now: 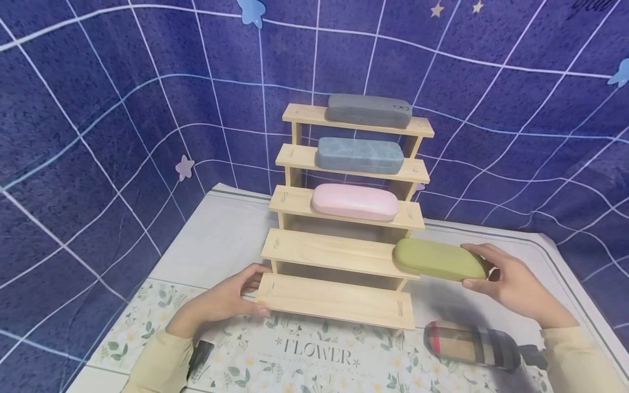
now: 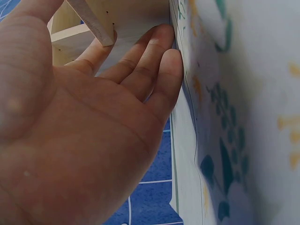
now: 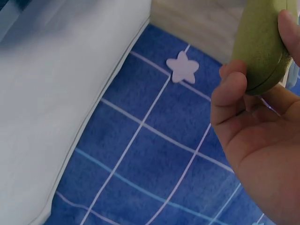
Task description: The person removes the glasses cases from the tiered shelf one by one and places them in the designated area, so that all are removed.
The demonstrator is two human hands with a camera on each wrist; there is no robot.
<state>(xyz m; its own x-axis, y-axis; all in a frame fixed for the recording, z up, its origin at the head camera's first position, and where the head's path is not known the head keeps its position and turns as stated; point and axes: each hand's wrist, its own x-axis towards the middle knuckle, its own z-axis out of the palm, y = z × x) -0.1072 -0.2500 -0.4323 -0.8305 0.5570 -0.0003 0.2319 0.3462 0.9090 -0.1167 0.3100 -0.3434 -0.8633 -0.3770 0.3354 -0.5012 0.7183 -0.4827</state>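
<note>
A stepped wooden display stand [image 1: 334,297] rises in tiers in the head view. My left hand [image 1: 221,297] holds the left end of its lowest shelf, thumb at the front edge and fingers behind. The left wrist view shows the board's end between thumb and index finger of that hand [image 2: 89,122], its other fingers beside the floral cloth. At the right, my right hand [image 1: 511,281] pinches the outer end of an olive-green glasses case [image 1: 439,259]. The case's other end overlaps the right end of the second shelf from the bottom.
Above, one per shelf, lie a pink glasses case [image 1: 355,202], a blue one [image 1: 360,155] and a grey one [image 1: 368,110]. A plaid glasses case [image 1: 472,344] lies on the floral tablecloth [image 1: 314,376] at front right. A blue gridded curtain [image 1: 236,60] hangs behind.
</note>
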